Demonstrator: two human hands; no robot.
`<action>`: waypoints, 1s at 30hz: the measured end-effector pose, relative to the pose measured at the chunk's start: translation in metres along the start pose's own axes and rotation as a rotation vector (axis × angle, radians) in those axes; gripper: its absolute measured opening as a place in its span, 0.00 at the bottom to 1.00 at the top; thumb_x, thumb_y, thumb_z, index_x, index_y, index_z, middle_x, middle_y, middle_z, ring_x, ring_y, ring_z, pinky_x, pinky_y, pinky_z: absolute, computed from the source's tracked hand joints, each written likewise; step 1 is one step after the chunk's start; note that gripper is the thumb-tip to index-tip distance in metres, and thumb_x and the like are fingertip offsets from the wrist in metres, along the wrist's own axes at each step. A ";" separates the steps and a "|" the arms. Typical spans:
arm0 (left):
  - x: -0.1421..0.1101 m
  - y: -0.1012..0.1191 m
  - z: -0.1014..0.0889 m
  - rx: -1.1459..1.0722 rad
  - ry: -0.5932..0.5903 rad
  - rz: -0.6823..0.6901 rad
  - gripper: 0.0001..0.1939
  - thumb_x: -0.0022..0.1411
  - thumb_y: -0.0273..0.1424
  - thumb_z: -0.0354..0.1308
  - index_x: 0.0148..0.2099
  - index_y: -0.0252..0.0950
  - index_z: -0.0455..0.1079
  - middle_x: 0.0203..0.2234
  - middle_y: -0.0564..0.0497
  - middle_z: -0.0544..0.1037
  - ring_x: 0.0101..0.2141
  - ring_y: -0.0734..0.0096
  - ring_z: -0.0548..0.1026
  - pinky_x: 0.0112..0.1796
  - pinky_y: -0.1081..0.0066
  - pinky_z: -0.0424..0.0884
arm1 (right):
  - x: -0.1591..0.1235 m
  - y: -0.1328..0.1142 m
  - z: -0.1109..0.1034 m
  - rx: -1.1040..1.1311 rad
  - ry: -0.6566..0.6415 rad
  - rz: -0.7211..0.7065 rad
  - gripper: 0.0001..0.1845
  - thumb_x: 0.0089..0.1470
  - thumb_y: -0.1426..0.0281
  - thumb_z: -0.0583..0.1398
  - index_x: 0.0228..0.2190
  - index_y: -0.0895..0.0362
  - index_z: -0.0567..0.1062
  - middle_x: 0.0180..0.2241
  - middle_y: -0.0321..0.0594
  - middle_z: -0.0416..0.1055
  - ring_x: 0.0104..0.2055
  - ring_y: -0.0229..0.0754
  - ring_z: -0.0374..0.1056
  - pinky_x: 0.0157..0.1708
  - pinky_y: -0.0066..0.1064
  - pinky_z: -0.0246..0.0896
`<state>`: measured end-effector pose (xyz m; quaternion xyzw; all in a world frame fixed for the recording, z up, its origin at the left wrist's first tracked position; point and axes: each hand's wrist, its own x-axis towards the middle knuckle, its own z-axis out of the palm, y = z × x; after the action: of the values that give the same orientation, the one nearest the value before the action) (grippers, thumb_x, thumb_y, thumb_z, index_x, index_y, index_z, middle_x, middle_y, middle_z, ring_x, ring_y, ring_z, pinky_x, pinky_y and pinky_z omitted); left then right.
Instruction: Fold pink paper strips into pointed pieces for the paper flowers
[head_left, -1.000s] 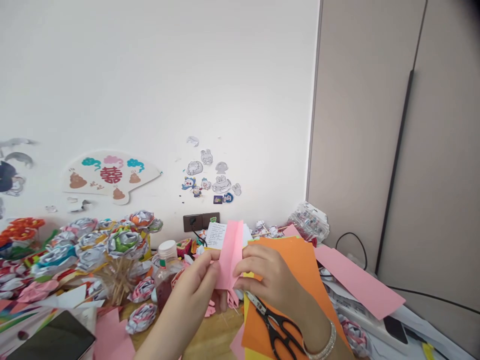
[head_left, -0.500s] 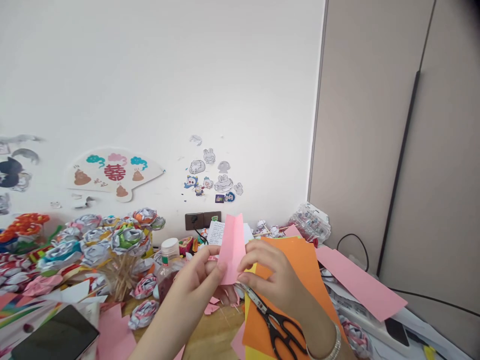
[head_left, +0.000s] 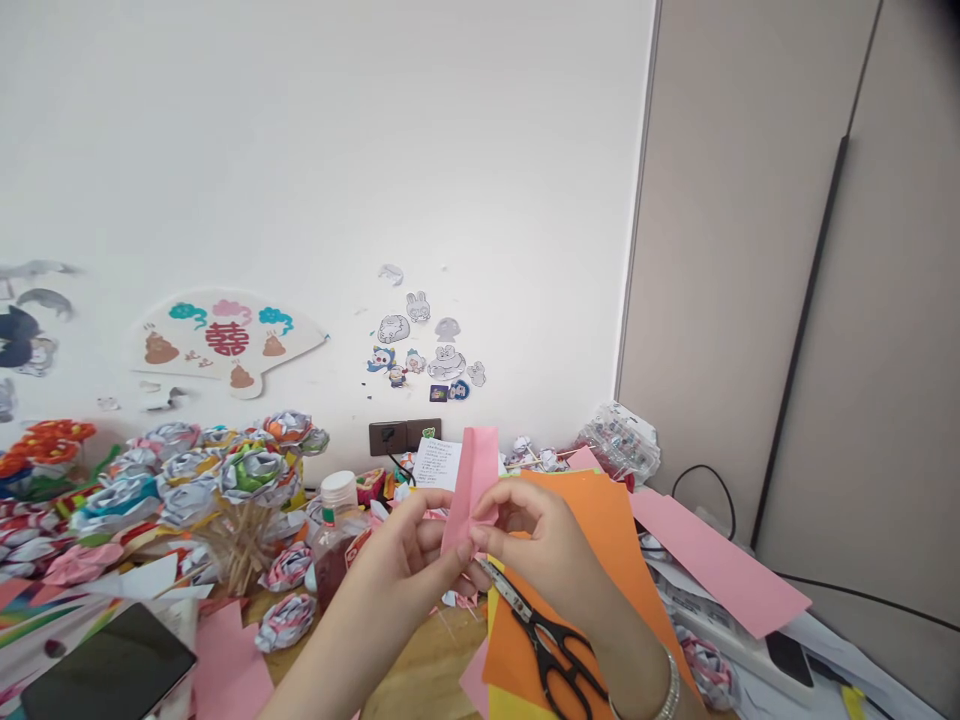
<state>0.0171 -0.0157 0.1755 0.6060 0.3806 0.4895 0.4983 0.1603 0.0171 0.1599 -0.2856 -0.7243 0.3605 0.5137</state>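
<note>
A strip of pink paper (head_left: 478, 460) with a lengthwise crease is held upright in front of me. My left hand (head_left: 427, 560) grips its lower left side, thumb in front and fingers behind. On the right edge, my right hand (head_left: 525, 525) pinches the paper and bends that side inward near the bottom. The fingertips of both hands nearly meet at the lower end. Just below my right hand, black-handled scissors (head_left: 551, 645) lie on orange paper (head_left: 607, 530), with their blades pointing toward my fingers.
Crumpled paper flowers on sticks (head_left: 247, 490) crowd the left. A bottle with a white cap (head_left: 337, 495) stands beside my left hand. A dark phone (head_left: 112, 665) lies front left. At right are a pink sheet (head_left: 727, 565) and a plastic bead box (head_left: 619, 445).
The pink paper has narrowed as its right side is bent inward. My right hand has shifted slightly left and its fingertips now lie over the paper, close to my left thumb.
</note>
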 end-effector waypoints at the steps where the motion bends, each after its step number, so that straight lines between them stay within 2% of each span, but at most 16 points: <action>1: 0.000 0.000 0.001 -0.015 0.001 0.004 0.16 0.47 0.36 0.60 0.36 0.37 0.59 0.19 0.55 0.76 0.23 0.69 0.75 0.26 0.71 0.70 | 0.000 0.000 0.000 -0.002 0.000 -0.001 0.03 0.45 0.73 0.59 0.27 0.57 0.70 0.27 0.36 0.67 0.30 0.37 0.63 0.31 0.28 0.61; 8: -0.002 0.003 0.006 -0.018 0.039 -0.016 0.16 0.48 0.34 0.60 0.36 0.37 0.58 0.18 0.55 0.76 0.22 0.69 0.75 0.22 0.73 0.69 | 0.000 -0.001 -0.001 0.002 -0.009 0.031 0.02 0.45 0.72 0.59 0.26 0.57 0.70 0.27 0.35 0.66 0.30 0.36 0.64 0.31 0.28 0.60; 15: 0.000 0.000 0.007 0.013 0.068 -0.026 0.15 0.46 0.32 0.61 0.36 0.37 0.59 0.18 0.57 0.75 0.22 0.70 0.75 0.23 0.74 0.69 | -0.001 0.002 0.002 -0.020 0.012 0.041 0.04 0.45 0.75 0.57 0.27 0.56 0.70 0.26 0.34 0.66 0.28 0.36 0.63 0.29 0.27 0.60; 22: 0.004 -0.003 0.000 0.058 0.027 -0.071 0.18 0.45 0.33 0.62 0.38 0.37 0.60 0.18 0.54 0.76 0.22 0.66 0.76 0.22 0.72 0.70 | 0.001 0.001 -0.002 0.073 -0.070 0.012 0.07 0.46 0.76 0.55 0.30 0.57 0.70 0.27 0.34 0.66 0.28 0.35 0.65 0.29 0.27 0.61; 26: 0.005 -0.003 -0.002 0.062 0.045 -0.065 0.20 0.44 0.33 0.62 0.40 0.36 0.61 0.16 0.54 0.76 0.21 0.66 0.76 0.22 0.71 0.70 | 0.002 0.001 -0.005 0.127 -0.090 0.004 0.09 0.50 0.75 0.52 0.33 0.57 0.70 0.29 0.36 0.67 0.29 0.35 0.67 0.31 0.28 0.62; 30: 0.007 -0.005 -0.003 0.052 0.086 -0.038 0.20 0.43 0.34 0.62 0.40 0.35 0.62 0.15 0.56 0.75 0.18 0.68 0.75 0.21 0.72 0.70 | 0.001 0.001 -0.007 -0.011 -0.023 -0.040 0.09 0.51 0.72 0.52 0.36 0.55 0.70 0.30 0.36 0.66 0.30 0.36 0.66 0.32 0.29 0.62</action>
<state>0.0155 -0.0073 0.1719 0.5896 0.4258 0.4955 0.4749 0.1666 0.0199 0.1613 -0.2696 -0.7379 0.3492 0.5108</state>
